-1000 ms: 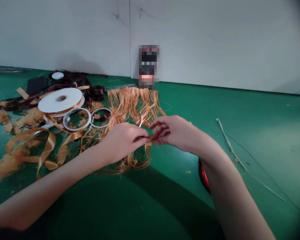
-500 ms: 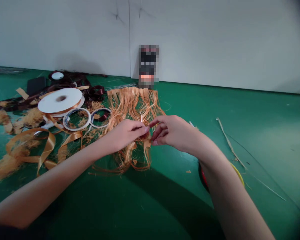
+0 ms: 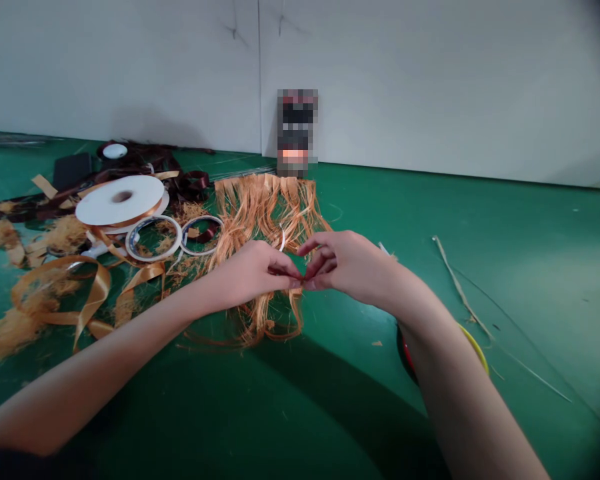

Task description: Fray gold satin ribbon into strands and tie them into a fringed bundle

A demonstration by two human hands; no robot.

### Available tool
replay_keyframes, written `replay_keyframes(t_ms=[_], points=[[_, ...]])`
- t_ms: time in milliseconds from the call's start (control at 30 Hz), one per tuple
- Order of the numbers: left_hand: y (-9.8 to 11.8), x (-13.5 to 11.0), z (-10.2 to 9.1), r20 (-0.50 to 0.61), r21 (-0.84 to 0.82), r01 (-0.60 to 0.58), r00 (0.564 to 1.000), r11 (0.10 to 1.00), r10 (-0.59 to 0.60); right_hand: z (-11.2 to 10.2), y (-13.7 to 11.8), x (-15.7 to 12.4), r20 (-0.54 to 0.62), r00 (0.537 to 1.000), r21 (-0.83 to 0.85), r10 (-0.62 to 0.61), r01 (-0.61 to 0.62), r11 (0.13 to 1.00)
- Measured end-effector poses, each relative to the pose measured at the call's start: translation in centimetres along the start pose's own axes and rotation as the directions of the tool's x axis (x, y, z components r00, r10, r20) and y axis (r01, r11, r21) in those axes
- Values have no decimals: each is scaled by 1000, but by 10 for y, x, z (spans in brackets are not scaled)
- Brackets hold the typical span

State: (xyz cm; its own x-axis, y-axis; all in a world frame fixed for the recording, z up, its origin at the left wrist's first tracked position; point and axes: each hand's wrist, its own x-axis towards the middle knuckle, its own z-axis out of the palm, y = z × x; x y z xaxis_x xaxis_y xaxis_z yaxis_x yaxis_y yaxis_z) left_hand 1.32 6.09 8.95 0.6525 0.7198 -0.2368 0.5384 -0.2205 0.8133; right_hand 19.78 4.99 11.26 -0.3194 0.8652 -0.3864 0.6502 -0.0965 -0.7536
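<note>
The left hand (image 3: 253, 273) and right hand (image 3: 350, 263) curl inward, fingertips meeting at mid-frame, any pinched strand too small to tell, over a fringe of frayed orange strands (image 3: 265, 207) whose long axis runs up the frame, lying more under the left hand.

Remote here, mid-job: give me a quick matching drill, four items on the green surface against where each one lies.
Items:
1. White spool
2. Orange fringe
3. Gold satin ribbon
4. Pale strand

Places:
A. Beneath the left hand and right hand
B. Right of the right forearm
C. In loops at front left
D. Flat at back left

Pairs: 1-D, 2-A, 3-C, 4-B
</note>
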Motion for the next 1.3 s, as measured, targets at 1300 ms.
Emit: replay_keyframes(t_ms=[1300], points=[[1, 0, -14, 109, 47, -26, 994, 999, 21, 1, -2, 1, 7, 996, 25, -86, 86, 996]])
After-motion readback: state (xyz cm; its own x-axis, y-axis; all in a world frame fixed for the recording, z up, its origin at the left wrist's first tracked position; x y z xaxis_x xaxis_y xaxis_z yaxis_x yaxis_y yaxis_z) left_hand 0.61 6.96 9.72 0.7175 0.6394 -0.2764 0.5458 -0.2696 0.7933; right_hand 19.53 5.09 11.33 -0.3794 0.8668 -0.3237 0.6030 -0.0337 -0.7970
